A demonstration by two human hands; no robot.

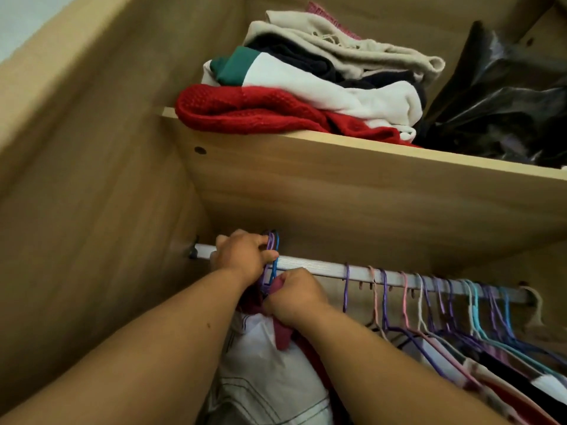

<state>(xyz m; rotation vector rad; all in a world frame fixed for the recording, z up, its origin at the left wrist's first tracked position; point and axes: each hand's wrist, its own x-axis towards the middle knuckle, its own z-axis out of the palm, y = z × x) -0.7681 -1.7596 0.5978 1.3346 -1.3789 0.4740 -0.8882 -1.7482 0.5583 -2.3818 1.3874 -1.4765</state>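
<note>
Inside a wooden wardrobe, a white rail (310, 265) runs from the left wall to the right. My left hand (242, 256) grips the purple and blue hanger hooks (273, 245) at the rail's left end. Just below the rail, my right hand (294, 297) pinches a dark red garment (282, 335) hanging from those hangers. A white garment with dark stitching (264, 372) hangs under both forearms.
Several coloured wire hangers (441, 305) with clothes fill the rail's right part. The shelf (337, 167) above carries a stack of folded clothes (306, 87), red at the bottom, and a black plastic bag (503, 99). The wardrobe's left wall (92, 179) is close.
</note>
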